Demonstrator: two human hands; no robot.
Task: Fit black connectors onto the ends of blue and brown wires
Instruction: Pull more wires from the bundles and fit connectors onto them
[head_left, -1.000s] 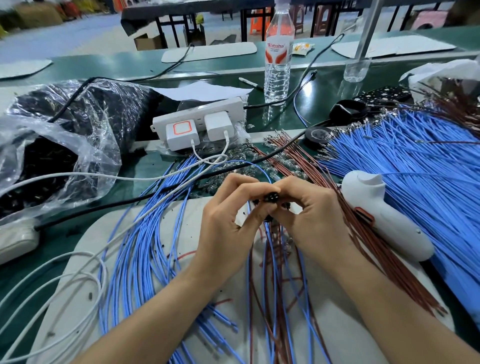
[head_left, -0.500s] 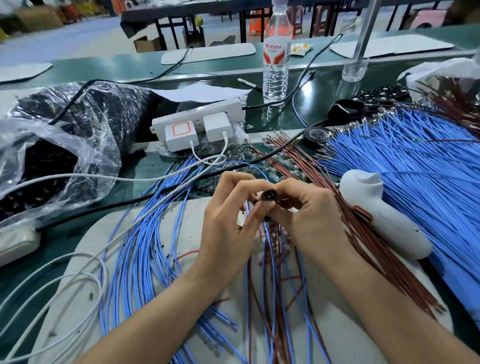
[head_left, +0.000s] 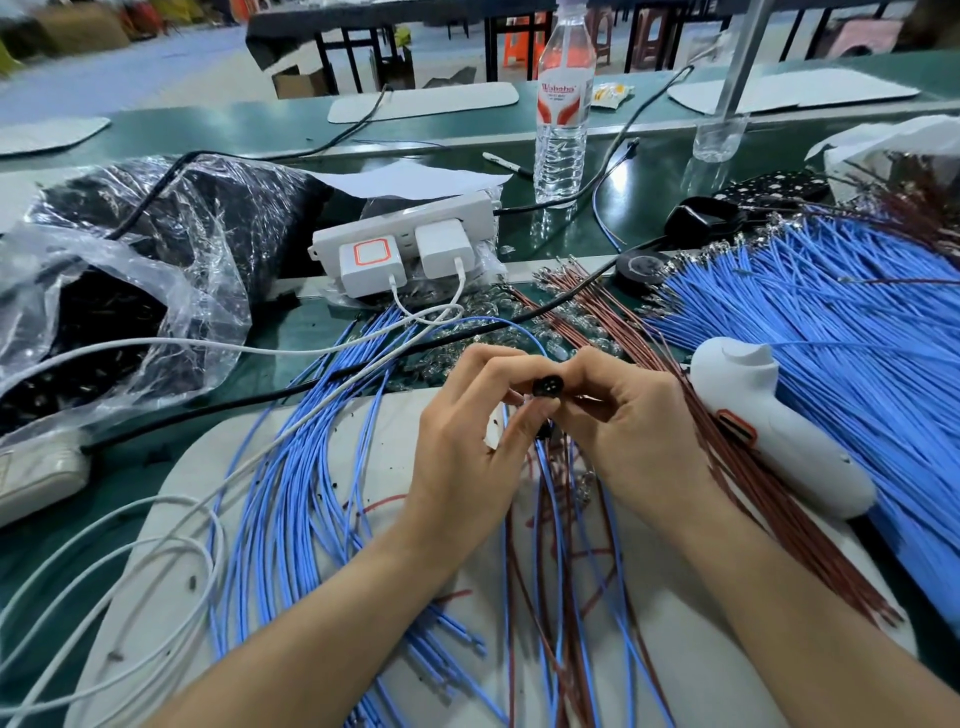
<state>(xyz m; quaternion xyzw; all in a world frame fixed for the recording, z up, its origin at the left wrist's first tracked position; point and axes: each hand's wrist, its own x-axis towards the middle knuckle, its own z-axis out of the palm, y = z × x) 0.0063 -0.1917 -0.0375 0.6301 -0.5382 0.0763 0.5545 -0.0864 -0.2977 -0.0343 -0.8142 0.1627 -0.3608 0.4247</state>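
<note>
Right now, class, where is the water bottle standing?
In the head view the water bottle stands upright at the far centre, behind the white power strip, with a pen lying just left of its base.

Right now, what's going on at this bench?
A person pinches a small black connector between the fingertips of the left hand and right hand, its holed face toward the camera, above a white board strewn with blue wires and brown wires. Whether a wire is already seated cannot be told. A white handheld tool lies untouched at the right.
</note>
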